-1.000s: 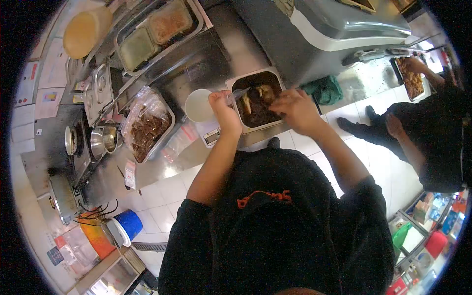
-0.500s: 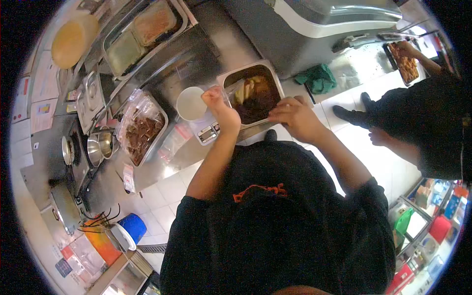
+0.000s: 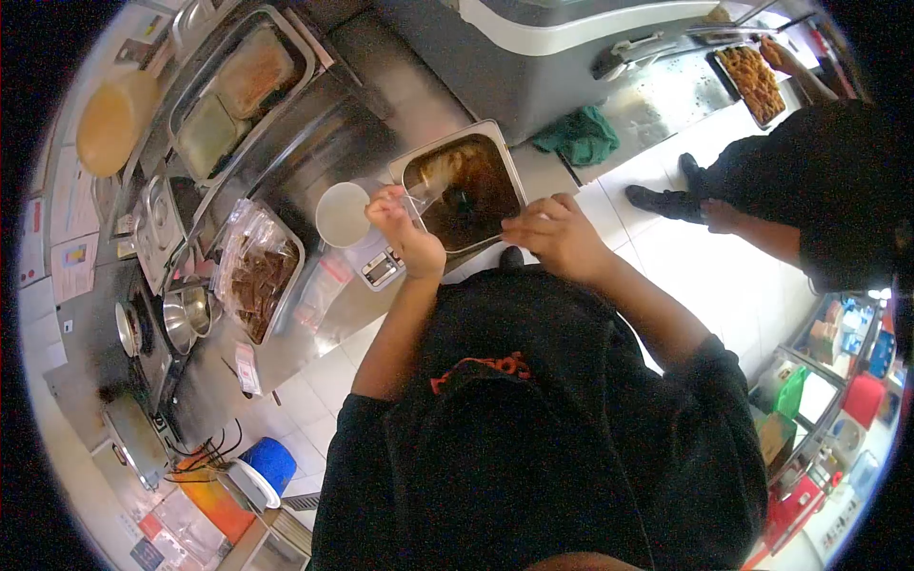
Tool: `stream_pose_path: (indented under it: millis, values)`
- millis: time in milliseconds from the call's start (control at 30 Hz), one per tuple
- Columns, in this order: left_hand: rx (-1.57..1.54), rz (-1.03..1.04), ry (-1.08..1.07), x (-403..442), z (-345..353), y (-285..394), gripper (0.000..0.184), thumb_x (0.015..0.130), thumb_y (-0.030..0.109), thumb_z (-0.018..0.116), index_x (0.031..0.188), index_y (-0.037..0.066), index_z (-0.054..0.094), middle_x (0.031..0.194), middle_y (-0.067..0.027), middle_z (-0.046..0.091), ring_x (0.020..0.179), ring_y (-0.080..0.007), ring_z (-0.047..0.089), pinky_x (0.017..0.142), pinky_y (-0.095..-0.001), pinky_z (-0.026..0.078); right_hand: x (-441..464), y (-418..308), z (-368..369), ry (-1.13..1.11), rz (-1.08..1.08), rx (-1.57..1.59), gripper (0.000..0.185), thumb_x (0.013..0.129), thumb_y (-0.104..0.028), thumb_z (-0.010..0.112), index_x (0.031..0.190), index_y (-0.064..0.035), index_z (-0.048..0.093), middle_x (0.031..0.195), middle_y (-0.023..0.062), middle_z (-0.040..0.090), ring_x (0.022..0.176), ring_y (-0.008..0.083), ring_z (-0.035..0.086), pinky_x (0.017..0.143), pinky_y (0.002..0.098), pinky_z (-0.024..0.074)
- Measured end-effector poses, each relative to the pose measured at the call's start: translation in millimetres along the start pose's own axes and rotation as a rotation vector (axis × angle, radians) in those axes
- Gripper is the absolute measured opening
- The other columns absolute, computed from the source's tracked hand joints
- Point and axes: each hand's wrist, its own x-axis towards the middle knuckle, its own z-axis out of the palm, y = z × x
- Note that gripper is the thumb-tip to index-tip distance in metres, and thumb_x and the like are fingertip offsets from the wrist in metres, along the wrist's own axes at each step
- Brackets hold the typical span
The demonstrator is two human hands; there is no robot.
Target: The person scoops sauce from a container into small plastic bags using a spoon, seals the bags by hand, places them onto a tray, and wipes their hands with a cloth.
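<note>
A deep metal pan [image 3: 512, 157] holds dark brown liquid [image 3: 481, 195], with pale pieces [image 3: 466, 152] showing toward its far side. My left hand [image 3: 411, 236] is closed at the pan's left edge. A clear plastic piece [image 3: 440, 179] runs from its fingers out over the liquid; its exact shape is blurred. My right hand [image 3: 564, 238] is at the near right corner of the pan, its fingers curled together. Whatever those fingertips hold, if anything, is hidden. Left of my left hand, a white round tub [image 3: 344, 215] stands on a kitchen scale [image 3: 383, 269].
Plastic-covered brown slabs [image 3: 259, 285] lie in a tray at left, beside a clear bag [image 3: 324, 290]. A green cloth [image 3: 581, 136] lies on the counter to the right. A co-worker [image 3: 800, 200] stands at far right near a tray of golden food [image 3: 752, 84].
The whole view has shifted, with the counter items appearing further left. Both hands stay by the pan. The pale pieces in the liquid show less distinctly.
</note>
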Motion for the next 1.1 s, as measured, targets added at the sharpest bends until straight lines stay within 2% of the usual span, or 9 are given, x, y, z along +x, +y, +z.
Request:
stream_pose_path:
  millis: [167,367,467,567,700,800,900,967,1100]
  values:
    - [0.003,0.010,-0.005,-3,1,2,0.028,0.098,0.033,0.041,0.097,0.007,0.035,0.105,-0.0142,0.045,0.102,-0.0230,0.041,0.098,-0.0384,0.029,11,5,7,0.088,0.073,-0.117,0.037,0.070,-0.011,0.063,0.106,-0.0153,0.068,0.118,-0.0018,0.064,0.104,0.0196,0.056,0.089,0.0394,0.0405]
    - [0.009,-0.011,-0.006,-2,0,4,0.027,0.097,0.033,0.041,0.096,0.006,0.034,0.105,-0.0141,0.045,0.102,-0.0228,0.041,0.098,-0.0378,0.029,-9,-12,-2,-0.008,-0.084,-0.012,0.034,0.073,-0.011,0.062,0.106,-0.0147,0.068,0.118,-0.0016,0.064,0.100,0.0199,0.057,0.088,0.0391,0.0408]
    - [0.017,-0.039,-0.029,-5,-2,2,0.028,0.097,0.036,0.043,0.098,0.010,0.033,0.108,-0.0124,0.048,0.106,-0.0225,0.042,0.102,-0.0380,0.027,7,-7,-1,0.118,0.014,-0.170,0.034,0.072,-0.013,0.062,0.106,-0.0139,0.068,0.117,-0.0007,0.064,0.102,0.0195,0.057,0.090,0.0395,0.0406]
    - [0.005,-0.013,-0.030,-5,-2,-1,0.028,0.097,0.036,0.044,0.098,0.010,0.033,0.108,-0.0120,0.048,0.106,-0.0221,0.042,0.102,-0.0378,0.027,12,-2,11,0.081,0.093,-0.192,0.033,0.072,-0.013,0.063,0.105,-0.0127,0.067,0.117,0.0005,0.064,0.102,0.0192,0.056,0.090,0.0395,0.0405]
    - [-0.019,-0.029,-0.002,-4,2,-2,0.032,0.098,0.040,0.044,0.100,0.009,0.035,0.109,-0.0125,0.048,0.106,-0.0220,0.043,0.101,-0.0381,0.028,-6,-20,-7,-0.077,-0.036,-0.012,0.033,0.074,-0.013,0.061,0.106,-0.0119,0.067,0.116,0.0021,0.064,0.103,0.0195,0.056,0.089,0.0396,0.0407]
    - [0.018,-0.011,-0.007,-3,3,-1,0.036,0.098,0.044,0.043,0.101,0.009,0.035,0.109,-0.0126,0.048,0.106,-0.0221,0.043,0.101,-0.0380,0.028,-3,-17,-10,-0.005,-0.053,-0.013,0.033,0.074,-0.014,0.060,0.107,-0.0113,0.067,0.117,0.0025,0.063,0.102,0.0201,0.056,0.090,0.0404,0.0404]
    - [0.053,-0.011,-0.019,-4,4,2,0.039,0.097,0.047,0.043,0.102,0.009,0.035,0.109,-0.0125,0.048,0.105,-0.0221,0.042,0.101,-0.0380,0.028,16,-15,-8,0.052,0.081,-0.260,0.032,0.075,-0.015,0.060,0.106,-0.0099,0.066,0.116,0.0033,0.063,0.101,0.0204,0.056,0.090,0.0405,0.0404]
    - [0.064,-0.030,-0.032,-5,4,7,0.040,0.097,0.048,0.043,0.101,0.009,0.035,0.109,-0.0124,0.048,0.105,-0.0222,0.042,0.100,-0.0381,0.028,15,-21,-6,-0.036,0.078,-0.252,0.031,0.075,-0.016,0.059,0.105,-0.0092,0.066,0.113,0.0037,0.062,0.100,0.0203,0.056,0.089,0.0403,0.0404]
    - [-0.025,-0.017,-0.013,-6,3,-1,0.033,0.099,0.037,0.040,0.099,0.005,0.032,0.108,-0.0155,0.045,0.105,-0.0232,0.041,0.101,-0.0392,0.027,7,-37,-8,-0.131,0.036,-0.146,0.028,0.074,-0.016,0.059,0.101,-0.0087,0.066,0.108,0.0036,0.062,0.099,0.0205,0.056,0.086,0.0400,0.0405]
